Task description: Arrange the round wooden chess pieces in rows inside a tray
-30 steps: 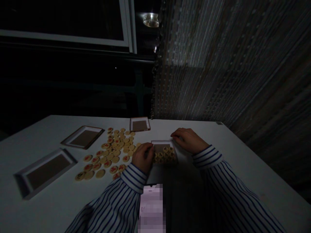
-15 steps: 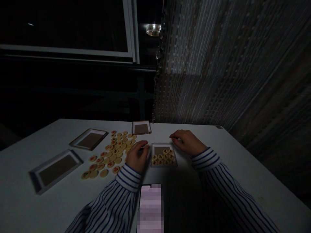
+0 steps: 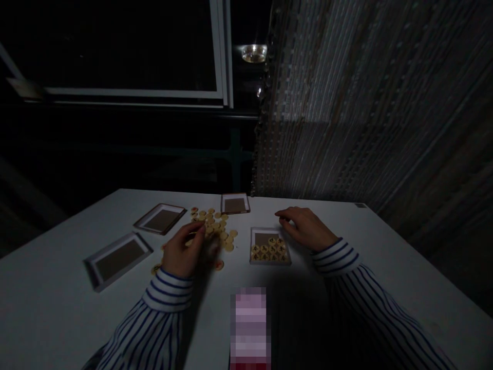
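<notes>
My left hand (image 3: 183,251) hovers over the left part of the loose round pieces (image 3: 215,226), its fingers curved with a gap between thumb and fingertips and nothing visible in them. Several pieces are hidden beneath it. To the right, a shallow box (image 3: 269,263) holds rows of round wooden pieces with black characters, and its upper left part shows bare brown bottom. My right hand (image 3: 306,226) rests beside that box's upper right corner, fingers loosely bent and apart, holding nothing visible. One red-marked piece (image 3: 219,265) lies between my left hand and the box.
Two shallow open boxes stand at the left, one nearer (image 3: 144,244) and one farther (image 3: 182,213). Another box (image 3: 235,211) sits at the table's back edge. A blurred pink object (image 3: 250,318) is at the front. A bead curtain (image 3: 327,103) hangs behind the table.
My left hand has moved left, away from the box of black-marked pieces, to over the loose pieces. The view has shifted a little left. My right hand has stayed by the box.
</notes>
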Demonstrator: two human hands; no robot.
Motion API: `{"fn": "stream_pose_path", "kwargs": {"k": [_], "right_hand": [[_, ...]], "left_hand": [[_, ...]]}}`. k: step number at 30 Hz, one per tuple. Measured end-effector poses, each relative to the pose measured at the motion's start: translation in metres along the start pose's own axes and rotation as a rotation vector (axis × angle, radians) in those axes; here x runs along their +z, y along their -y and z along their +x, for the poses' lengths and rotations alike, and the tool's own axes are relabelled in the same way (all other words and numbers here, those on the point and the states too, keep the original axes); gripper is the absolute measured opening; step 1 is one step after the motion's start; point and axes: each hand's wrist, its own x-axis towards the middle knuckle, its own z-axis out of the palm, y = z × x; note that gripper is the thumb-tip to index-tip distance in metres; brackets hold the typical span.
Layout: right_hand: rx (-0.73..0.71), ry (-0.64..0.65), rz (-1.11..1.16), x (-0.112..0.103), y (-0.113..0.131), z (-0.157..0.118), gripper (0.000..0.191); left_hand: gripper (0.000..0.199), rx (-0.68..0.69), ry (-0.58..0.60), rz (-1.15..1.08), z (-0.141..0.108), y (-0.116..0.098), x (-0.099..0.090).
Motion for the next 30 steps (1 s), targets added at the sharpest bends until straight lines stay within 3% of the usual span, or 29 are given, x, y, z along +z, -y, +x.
{"fn": "stream_pose_path", "kwargs": {"k": [12, 30], "right_hand": [[0.038, -0.033, 0.046, 0.003, 0.030, 0.005, 0.028], [-0.047, 0.040, 0.023, 0.019, 0.069, 0.030, 0.028]], "left_hand": [[0.035, -0.059, -0.105, 0.135, 0.006, 0.022, -0.060], [0.031, -0.151, -0.231, 0.089, 0.016, 0.056, -0.095]]}}
